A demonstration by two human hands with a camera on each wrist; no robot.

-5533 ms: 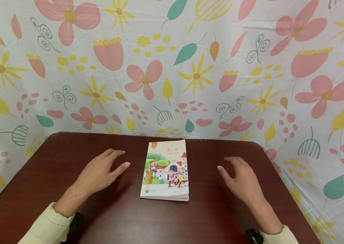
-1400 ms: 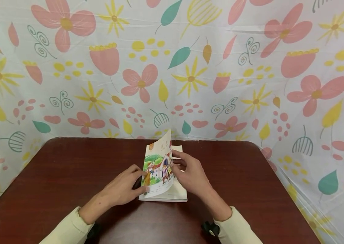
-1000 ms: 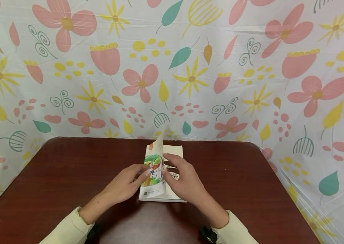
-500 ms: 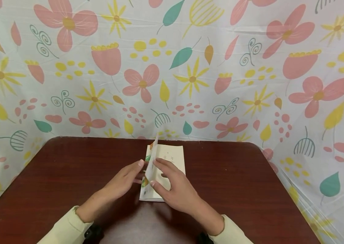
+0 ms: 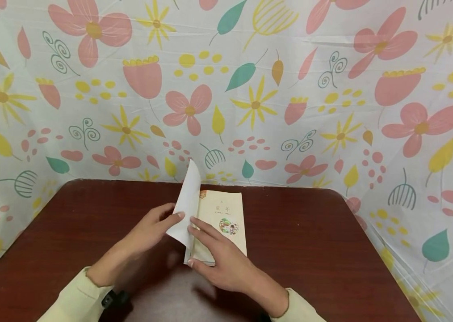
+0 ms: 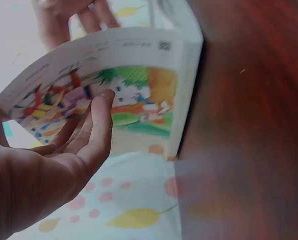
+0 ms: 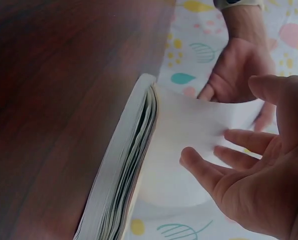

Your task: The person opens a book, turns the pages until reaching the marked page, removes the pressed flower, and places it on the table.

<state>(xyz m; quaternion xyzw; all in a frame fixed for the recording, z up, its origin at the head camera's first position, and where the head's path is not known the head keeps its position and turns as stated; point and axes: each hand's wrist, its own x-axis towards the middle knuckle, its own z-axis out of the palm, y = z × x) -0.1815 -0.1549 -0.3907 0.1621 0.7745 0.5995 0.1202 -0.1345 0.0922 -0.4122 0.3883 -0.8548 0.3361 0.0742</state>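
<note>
Cover (image 5: 187,197) has swung from near upright to leaning left; your left hand (image 5: 148,232), left of centre, pinches it, thumb on the white inside, fingers behind. Your right hand (image 5: 224,264), lower centre, has fingers loosely extended, holding nothing; can't tell if fingertips touch. Book (image 5: 220,239) lies just below centre on the table (image 5: 311,250).

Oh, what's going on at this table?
Someone has a book partly open on a dark table. Their left hand holds the front cover, which stands raised with its white inner side showing. Their right hand reaches over the title page, close to the cover; whether it touches is hard to tell.
</note>
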